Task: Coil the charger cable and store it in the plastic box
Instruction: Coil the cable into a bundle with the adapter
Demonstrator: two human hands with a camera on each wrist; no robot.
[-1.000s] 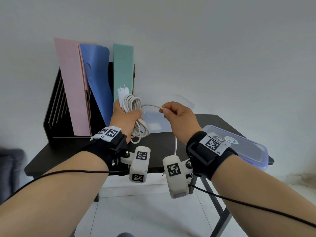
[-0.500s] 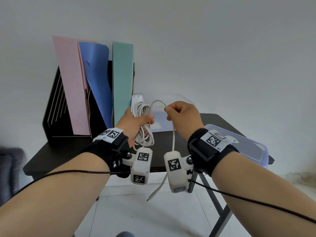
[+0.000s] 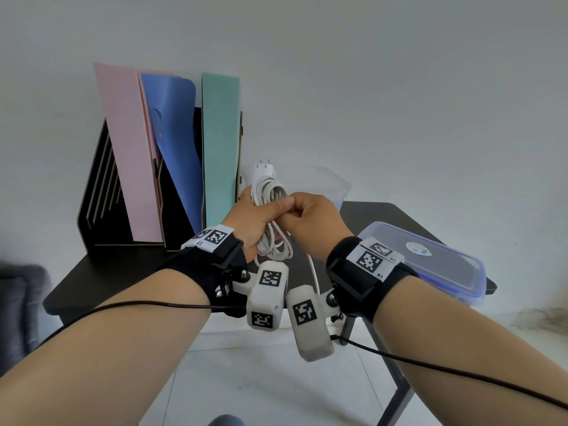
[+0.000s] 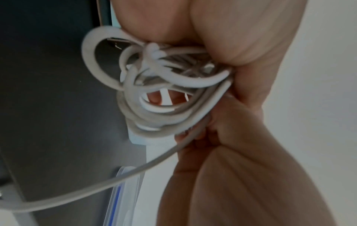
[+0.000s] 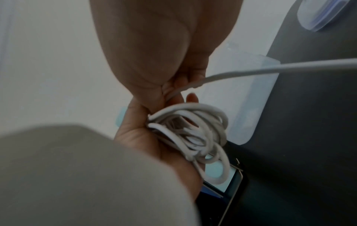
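Note:
My left hand (image 3: 258, 216) grips a bundle of white charger cable (image 3: 272, 210) in several loops, held up above the black table (image 3: 123, 269); the white plug (image 3: 263, 172) sticks up out of the fist with its prongs upward. My right hand (image 3: 310, 219) touches the left one and pinches the free strand of cable (image 5: 241, 71) against the bundle (image 5: 189, 131). That strand hangs down between my wrists (image 3: 313, 269). The loops (image 4: 164, 94) fill the left wrist view. The clear plastic box (image 3: 335, 186) stands open behind my hands; its blue-rimmed lid (image 3: 430, 262) lies at the right.
A black file rack (image 3: 101, 192) holding pink (image 3: 129, 155), blue (image 3: 175, 142) and green (image 3: 219, 142) folders stands at the table's back left. A white wall is behind. The table's metal leg (image 3: 396, 385) and pale floor tiles show below my arms.
My right hand has moved left and down, bringing the free strand onto the bundle, and now touches my left hand. The hanging tail has shortened. The bundle rose slightly and shifted right.

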